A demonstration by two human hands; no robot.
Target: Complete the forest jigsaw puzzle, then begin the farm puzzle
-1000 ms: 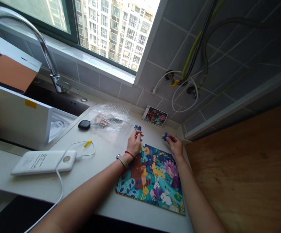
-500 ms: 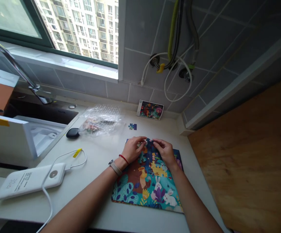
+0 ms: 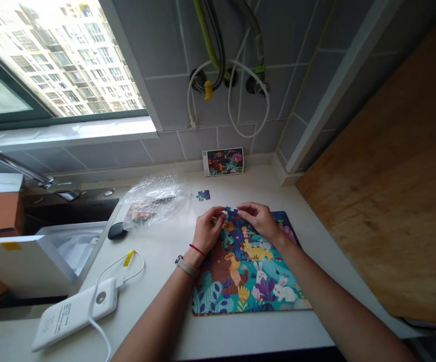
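A colourful jigsaw puzzle with rabbits and plants lies on the white counter. Both hands meet at its far edge. My left hand has its fingers curled and pinched at the top-left of the puzzle. My right hand pinches a dark blue puzzle piece and presses it against the puzzle's top edge, fingertips touching those of the left hand. One loose blue piece lies on the counter just beyond the hands.
A reference picture card leans on the tiled wall. A clear plastic bag with pieces, a black pebble-shaped object, a white power bank with cable, an open white box and a tap sit left. A wooden panel borders the right.
My hands came together from apart; my right hand carried its blue piece to the puzzle's top edge. My left hand let its piece lie on the counter. The view swung right.
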